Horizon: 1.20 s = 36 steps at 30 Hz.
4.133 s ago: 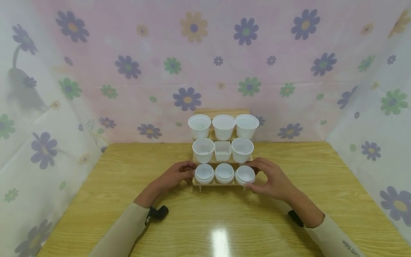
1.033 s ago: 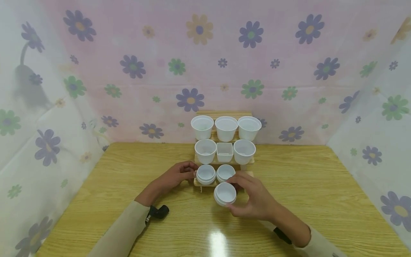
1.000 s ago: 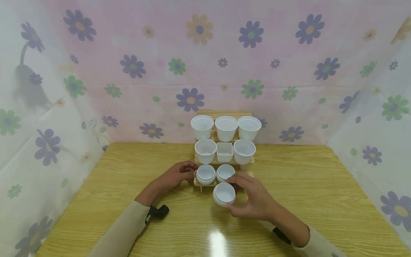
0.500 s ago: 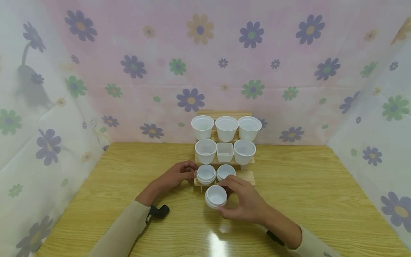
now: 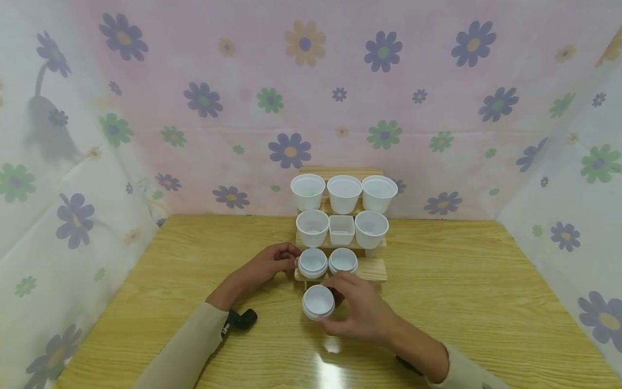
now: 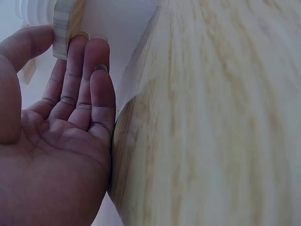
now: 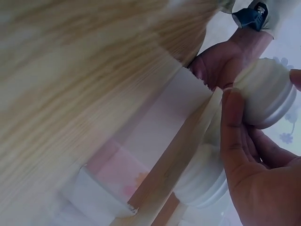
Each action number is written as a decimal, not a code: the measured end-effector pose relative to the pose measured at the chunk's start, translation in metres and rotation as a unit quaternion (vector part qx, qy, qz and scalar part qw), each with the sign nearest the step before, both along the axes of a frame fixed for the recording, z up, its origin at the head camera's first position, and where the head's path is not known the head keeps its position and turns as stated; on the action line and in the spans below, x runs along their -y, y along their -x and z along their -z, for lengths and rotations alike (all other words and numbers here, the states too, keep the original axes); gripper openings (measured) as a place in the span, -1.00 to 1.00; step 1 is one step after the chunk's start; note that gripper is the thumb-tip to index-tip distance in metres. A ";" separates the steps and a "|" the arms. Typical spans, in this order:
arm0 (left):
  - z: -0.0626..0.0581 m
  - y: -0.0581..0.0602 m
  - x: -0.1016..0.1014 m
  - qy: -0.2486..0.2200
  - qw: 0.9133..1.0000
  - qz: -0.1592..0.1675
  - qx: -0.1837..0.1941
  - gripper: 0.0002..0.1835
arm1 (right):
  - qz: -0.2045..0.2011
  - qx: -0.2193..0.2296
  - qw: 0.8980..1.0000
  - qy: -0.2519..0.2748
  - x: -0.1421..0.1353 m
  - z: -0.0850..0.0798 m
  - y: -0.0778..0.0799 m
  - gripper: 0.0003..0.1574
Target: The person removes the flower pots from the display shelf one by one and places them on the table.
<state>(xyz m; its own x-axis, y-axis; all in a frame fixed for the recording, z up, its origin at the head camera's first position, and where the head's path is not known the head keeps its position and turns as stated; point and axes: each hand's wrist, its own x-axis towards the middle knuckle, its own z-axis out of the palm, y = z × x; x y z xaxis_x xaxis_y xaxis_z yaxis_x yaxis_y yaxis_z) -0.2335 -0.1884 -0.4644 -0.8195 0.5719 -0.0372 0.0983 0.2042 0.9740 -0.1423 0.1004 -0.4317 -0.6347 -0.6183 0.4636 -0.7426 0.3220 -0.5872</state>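
A tiered wooden stand point(image 5: 374, 268) holds white cups in three rows. My right hand point(image 5: 363, 312) grips a small round white ribbed cup point(image 5: 318, 302) between thumb and fingers, out in front of the bottom shelf. In the right wrist view this ribbed cup point(image 7: 265, 94) shows side-on. My left hand point(image 5: 262, 266) is at the left end of the bottom shelf. In the left wrist view its thumb lies against the shelf end point(image 6: 66, 28), with the fingers on the other side. Two matching cups, one left point(image 5: 312, 263) and one in the middle point(image 5: 343, 260), sit on that shelf.
Two round cups flank a square cup point(image 5: 342, 229) on the middle shelf. Three larger cups, one of them central point(image 5: 344, 193), stand on the top shelf. Behind the wooden table point(image 5: 194, 237) hangs a flowered cloth point(image 5: 243, 135).
My right hand has taken the right-hand cup off the bottom shelf and carried it left and toward me. It keeps drifting left and nearer. My left hand stays at the shelf end.
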 end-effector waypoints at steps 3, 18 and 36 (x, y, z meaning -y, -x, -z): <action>0.001 0.001 0.000 0.001 1.000 -0.001 -0.002 -0.70 | 0.004 0.005 1.000 -0.023 0.003 -0.001 0.000 -0.39; 0.001 0.001 0.000 0.000 1.000 -0.002 -0.002 -0.71 | 0.033 -0.016 0.995 -0.088 0.017 -0.001 0.005 -0.43; 0.002 0.001 -0.001 0.000 1.000 -0.009 0.006 -0.71 | 0.047 0.002 0.986 -0.159 0.027 0.004 0.003 -0.46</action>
